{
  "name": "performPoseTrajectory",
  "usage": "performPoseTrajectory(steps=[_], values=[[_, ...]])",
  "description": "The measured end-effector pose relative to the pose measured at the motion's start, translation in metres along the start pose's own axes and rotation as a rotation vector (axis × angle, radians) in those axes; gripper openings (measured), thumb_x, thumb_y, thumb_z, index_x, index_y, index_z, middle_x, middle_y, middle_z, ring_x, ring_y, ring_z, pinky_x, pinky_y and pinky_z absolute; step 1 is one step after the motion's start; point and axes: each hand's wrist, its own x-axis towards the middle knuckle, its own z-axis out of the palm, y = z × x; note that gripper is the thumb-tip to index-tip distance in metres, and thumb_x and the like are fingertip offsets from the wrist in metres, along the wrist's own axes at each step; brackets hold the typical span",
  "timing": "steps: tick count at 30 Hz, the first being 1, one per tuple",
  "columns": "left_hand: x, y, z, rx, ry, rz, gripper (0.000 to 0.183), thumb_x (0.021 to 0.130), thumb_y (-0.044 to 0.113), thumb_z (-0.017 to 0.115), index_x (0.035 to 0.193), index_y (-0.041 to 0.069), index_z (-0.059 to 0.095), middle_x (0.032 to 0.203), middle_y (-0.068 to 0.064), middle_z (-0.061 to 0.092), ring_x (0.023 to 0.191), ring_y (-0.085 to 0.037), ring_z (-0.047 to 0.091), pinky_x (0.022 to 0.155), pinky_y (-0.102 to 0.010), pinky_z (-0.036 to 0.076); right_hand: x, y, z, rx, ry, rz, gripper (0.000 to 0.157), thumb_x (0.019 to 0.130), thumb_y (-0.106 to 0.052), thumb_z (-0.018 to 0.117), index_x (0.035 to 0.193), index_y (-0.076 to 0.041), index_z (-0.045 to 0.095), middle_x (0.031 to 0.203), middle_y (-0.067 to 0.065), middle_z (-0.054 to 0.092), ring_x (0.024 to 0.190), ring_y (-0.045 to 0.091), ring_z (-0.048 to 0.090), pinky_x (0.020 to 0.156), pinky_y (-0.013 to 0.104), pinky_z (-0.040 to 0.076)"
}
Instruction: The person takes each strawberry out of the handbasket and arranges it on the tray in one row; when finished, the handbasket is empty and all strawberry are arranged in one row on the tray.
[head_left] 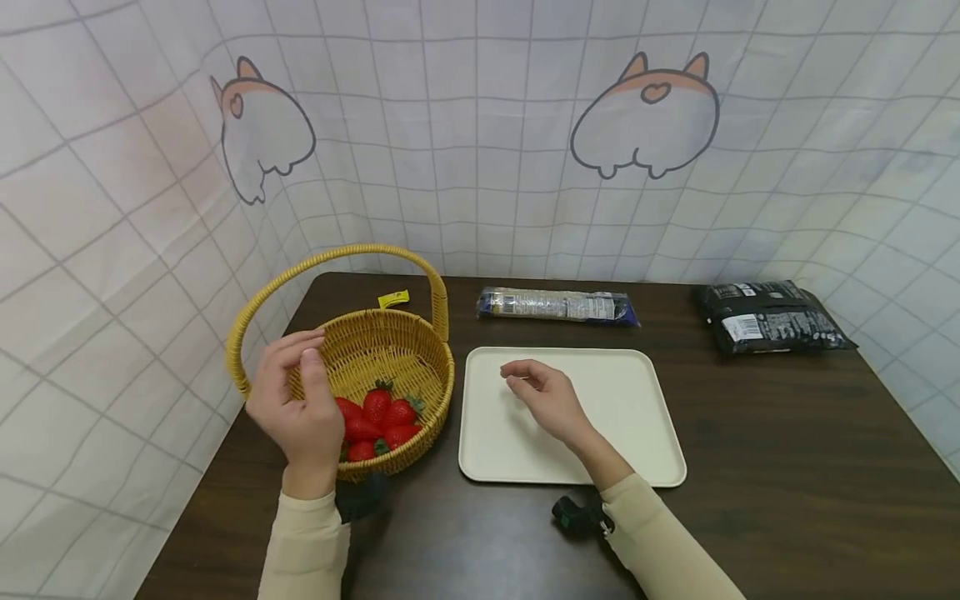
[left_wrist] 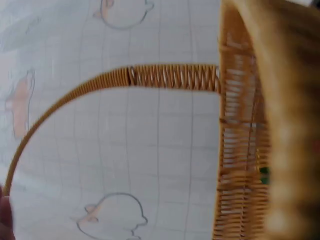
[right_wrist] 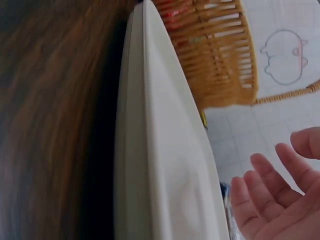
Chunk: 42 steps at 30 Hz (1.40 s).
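A yellow wicker basket [head_left: 431, 358] with a tall arched handle [head_left: 345, 252] stands on the left of the table. Several red strawberries [head_left: 377, 406] with green leaves lie inside it. My left hand [head_left: 296, 408] is raised over the basket's near left side, fingers loosely bent, with nothing visible in its grasp. The left wrist view shows the handle [left_wrist: 170, 77] and only a sliver of that hand at the edge. My right hand [head_left: 551, 404] hovers above a cream rectangular tray [head_left: 622, 417]. In the right wrist view, its fingers [right_wrist: 270, 187] are relaxed and hold nothing.
Behind the tray lies a long blue-and-clear packet [head_left: 557, 306]. A black plastic package [head_left: 772, 317] rests at the back right. A small yellow wrapper [head_left: 393, 299] sits behind the basket. A patterned white curtain [head_left: 480, 167] surrounds the dark wooden table [head_left: 780, 467].
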Motion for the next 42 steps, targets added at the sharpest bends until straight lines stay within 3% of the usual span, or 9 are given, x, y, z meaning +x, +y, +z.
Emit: performPoseTrajectory(steps=[4,7,10,14,16,22,30,36,42], values=[[0.004,-0.005,-0.013,-0.026,0.318,0.011,0.022,0.084,0.0,0.048,0.07,-0.015,0.059,0.07,-0.013,0.063,0.068,-0.016,0.059,0.068,-0.023,0.046,0.002,-0.004,0.01,0.084,0.002,0.011,0.024,0.099,-0.014,0.057,0.117,0.0,0.066,0.115,0.014,0.068,0.107,0.035,0.062,0.084,0.041,0.055],[0.007,-0.012,-0.026,0.049,0.421,-0.006,0.02,0.083,-0.001,0.045,0.077,-0.014,0.059,0.077,-0.008,0.059,0.073,-0.016,0.053,0.072,-0.023,0.039,0.0,-0.015,0.013,0.095,-0.003,-0.002,0.024,0.1,-0.009,0.055,0.117,0.005,0.064,0.114,0.019,0.068,0.103,0.031,0.062,0.083,0.044,0.055],[0.009,-0.02,-0.04,0.126,0.38,-0.163,0.024,0.088,0.0,0.044,0.098,-0.008,0.065,0.098,-0.01,0.06,0.093,-0.02,0.051,0.081,-0.024,0.036,-0.005,-0.033,0.014,0.095,-0.012,-0.022,0.021,0.099,-0.005,0.055,0.115,0.006,0.065,0.111,0.022,0.068,0.098,0.023,0.064,0.083,0.046,0.055],[0.003,-0.034,-0.054,0.118,0.211,-0.496,0.034,0.1,0.011,0.041,0.128,0.004,0.059,0.125,-0.01,0.057,0.119,-0.022,0.047,0.1,-0.025,0.034,-0.01,-0.051,0.016,0.116,-0.027,-0.067,0.021,0.098,-0.002,0.055,0.114,0.008,0.064,0.109,0.025,0.067,0.097,0.019,0.066,0.082,0.047,0.055],[-0.001,-0.041,-0.058,0.098,0.138,-0.581,0.037,0.104,0.018,0.035,0.132,0.006,0.057,0.127,-0.009,0.058,0.121,-0.024,0.047,0.105,-0.027,0.033,-0.011,-0.055,0.018,0.129,-0.036,-0.087,0.021,0.098,-0.002,0.055,0.114,0.009,0.064,0.109,0.025,0.067,0.096,0.017,0.066,0.082,0.045,0.056],[-0.012,-0.058,-0.068,0.136,-0.004,-0.552,0.04,0.106,0.024,0.033,0.13,0.005,0.059,0.12,-0.013,0.062,0.116,-0.024,0.053,0.103,-0.029,0.034,-0.01,-0.063,0.025,0.184,-0.084,-0.119,0.023,0.098,-0.002,0.056,0.116,0.011,0.062,0.111,0.025,0.066,0.096,0.013,0.066,0.081,0.042,0.056],[-0.03,-0.071,-0.076,0.336,-0.215,-0.736,0.043,0.103,0.033,0.049,0.138,0.008,0.055,0.13,-0.008,0.062,0.123,-0.014,0.052,0.099,-0.022,0.04,-0.003,-0.077,0.041,0.232,-0.148,-0.175,0.023,0.096,-0.001,0.058,0.116,0.011,0.061,0.115,0.027,0.064,0.101,0.032,0.065,0.085,0.048,0.054],[-0.039,-0.077,-0.076,0.367,-0.168,-0.748,0.037,0.101,0.031,0.053,0.117,-0.001,0.064,0.117,-0.012,0.067,0.108,-0.008,0.057,0.09,-0.021,0.041,0.012,-0.078,0.056,0.176,-0.22,-0.212,0.025,0.095,-0.005,0.061,0.118,0.007,0.063,0.115,0.022,0.065,0.102,0.029,0.066,0.085,0.033,0.055],[-0.047,-0.083,-0.074,0.333,-0.076,-0.683,0.039,0.099,0.031,0.056,0.109,-0.005,0.065,0.098,-0.011,0.07,0.096,-0.009,0.062,0.087,-0.02,0.044,0.036,-0.066,0.083,-0.032,-0.374,-0.249,0.026,0.092,-0.014,0.067,0.117,-0.006,0.067,0.113,0.012,0.069,0.098,0.015,0.064,0.083,0.025,0.052]])
